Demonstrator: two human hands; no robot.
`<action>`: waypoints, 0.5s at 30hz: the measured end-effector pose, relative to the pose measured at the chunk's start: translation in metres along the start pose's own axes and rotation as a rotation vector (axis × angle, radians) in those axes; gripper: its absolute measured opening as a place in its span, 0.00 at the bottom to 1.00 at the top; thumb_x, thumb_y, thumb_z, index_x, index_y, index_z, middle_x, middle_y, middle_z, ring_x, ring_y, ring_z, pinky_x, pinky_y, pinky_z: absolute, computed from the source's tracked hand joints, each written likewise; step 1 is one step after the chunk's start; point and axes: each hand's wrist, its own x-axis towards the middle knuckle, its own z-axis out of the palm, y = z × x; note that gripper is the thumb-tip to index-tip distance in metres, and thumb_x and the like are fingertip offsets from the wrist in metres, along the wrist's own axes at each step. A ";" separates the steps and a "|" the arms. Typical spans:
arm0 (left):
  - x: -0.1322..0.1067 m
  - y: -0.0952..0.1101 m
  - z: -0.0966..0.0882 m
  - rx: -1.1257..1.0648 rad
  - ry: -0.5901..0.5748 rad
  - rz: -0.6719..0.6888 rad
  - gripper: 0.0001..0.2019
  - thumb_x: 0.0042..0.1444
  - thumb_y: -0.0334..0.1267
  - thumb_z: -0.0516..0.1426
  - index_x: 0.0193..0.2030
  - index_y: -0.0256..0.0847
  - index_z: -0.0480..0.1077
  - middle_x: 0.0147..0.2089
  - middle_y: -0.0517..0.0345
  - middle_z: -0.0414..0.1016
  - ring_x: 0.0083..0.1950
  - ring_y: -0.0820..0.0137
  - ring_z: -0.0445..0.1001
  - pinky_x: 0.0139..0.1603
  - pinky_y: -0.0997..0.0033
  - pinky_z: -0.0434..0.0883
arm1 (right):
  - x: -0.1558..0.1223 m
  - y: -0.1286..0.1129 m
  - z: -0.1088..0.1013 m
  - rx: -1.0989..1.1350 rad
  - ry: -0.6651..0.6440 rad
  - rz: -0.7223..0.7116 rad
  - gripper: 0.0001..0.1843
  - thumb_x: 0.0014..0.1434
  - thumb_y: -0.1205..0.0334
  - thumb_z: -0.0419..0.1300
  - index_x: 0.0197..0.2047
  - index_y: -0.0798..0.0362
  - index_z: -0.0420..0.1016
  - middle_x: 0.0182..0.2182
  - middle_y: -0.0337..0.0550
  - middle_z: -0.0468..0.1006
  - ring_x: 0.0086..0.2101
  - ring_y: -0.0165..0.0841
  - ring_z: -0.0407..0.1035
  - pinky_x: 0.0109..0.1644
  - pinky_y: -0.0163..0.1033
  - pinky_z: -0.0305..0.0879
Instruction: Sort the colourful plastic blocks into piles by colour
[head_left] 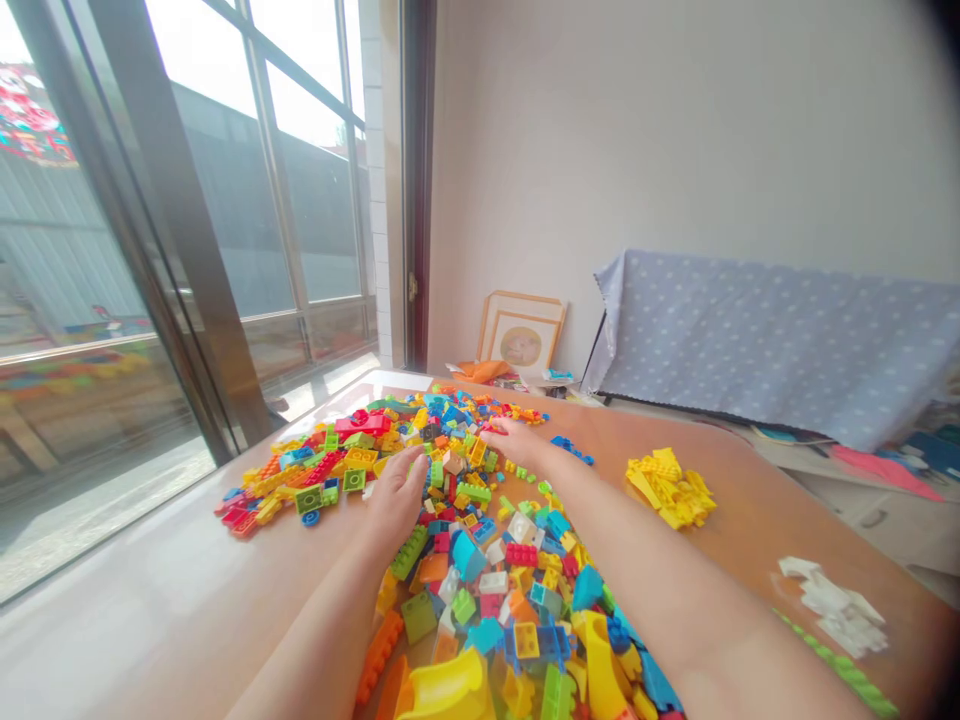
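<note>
A large heap of mixed building bricks (480, 580) spreads from the near edge of the table toward its far end. My left hand (400, 487) is at the left side of the heap, its fingers stretched forward and partly apart, next to green and yellow bricks. On the far right side of the heap, my right hand (517, 445) reaches in among the small bricks with its fingers extended. A bit of red shows by its fingertips, and I cannot make out whether they touch it. A yellow curved slide piece (446, 688) lies nearest me.
Apart from the heap, a pile of yellow bricks (670, 487) and a cluster of white bricks (836, 608) lie to the right on the brown table (600, 428). A green strip (836, 665) runs along the near right. Glass windows (285, 200) stand at left; a dotted cloth (757, 340) hangs behind.
</note>
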 end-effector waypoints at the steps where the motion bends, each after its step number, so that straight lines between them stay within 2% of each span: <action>1: 0.000 -0.001 0.000 0.007 -0.024 0.007 0.23 0.58 0.55 0.59 0.52 0.43 0.79 0.61 0.46 0.76 0.65 0.54 0.70 0.68 0.55 0.61 | 0.003 0.000 0.004 -0.050 -0.009 0.006 0.31 0.61 0.44 0.62 0.63 0.52 0.73 0.63 0.52 0.71 0.62 0.45 0.64 0.66 0.47 0.60; 4: -0.003 0.002 0.000 0.022 -0.121 0.011 0.23 0.59 0.56 0.57 0.51 0.43 0.79 0.60 0.47 0.77 0.66 0.53 0.69 0.68 0.55 0.61 | 0.004 -0.008 0.018 -0.182 -0.068 0.003 0.37 0.58 0.40 0.64 0.66 0.50 0.70 0.68 0.52 0.63 0.66 0.48 0.58 0.69 0.48 0.54; 7: -0.007 0.011 -0.001 0.028 -0.200 0.018 0.22 0.61 0.58 0.54 0.43 0.42 0.80 0.48 0.51 0.82 0.54 0.54 0.76 0.57 0.60 0.69 | -0.006 -0.021 0.030 -0.202 -0.130 -0.019 0.39 0.54 0.37 0.66 0.63 0.50 0.73 0.66 0.51 0.64 0.63 0.47 0.62 0.67 0.47 0.58; 9: -0.007 0.015 -0.003 0.071 -0.171 0.015 0.22 0.61 0.59 0.53 0.34 0.42 0.78 0.39 0.53 0.82 0.44 0.57 0.77 0.48 0.64 0.70 | -0.017 -0.029 0.035 -0.195 -0.166 -0.040 0.39 0.54 0.38 0.66 0.62 0.51 0.73 0.66 0.52 0.64 0.61 0.47 0.64 0.66 0.46 0.61; 11: -0.006 0.015 -0.006 0.145 -0.095 0.005 0.23 0.62 0.58 0.53 0.27 0.42 0.73 0.31 0.56 0.78 0.36 0.61 0.74 0.39 0.66 0.67 | -0.028 -0.036 0.038 -0.221 -0.224 -0.075 0.40 0.54 0.39 0.66 0.64 0.52 0.71 0.65 0.54 0.64 0.61 0.48 0.65 0.66 0.47 0.61; 15: -0.001 0.009 -0.011 0.199 0.022 0.031 0.21 0.58 0.54 0.57 0.20 0.44 0.67 0.22 0.58 0.68 0.31 0.62 0.69 0.34 0.68 0.61 | -0.054 -0.046 0.040 -0.271 -0.364 -0.171 0.40 0.56 0.39 0.64 0.66 0.51 0.70 0.66 0.55 0.64 0.63 0.50 0.63 0.65 0.50 0.62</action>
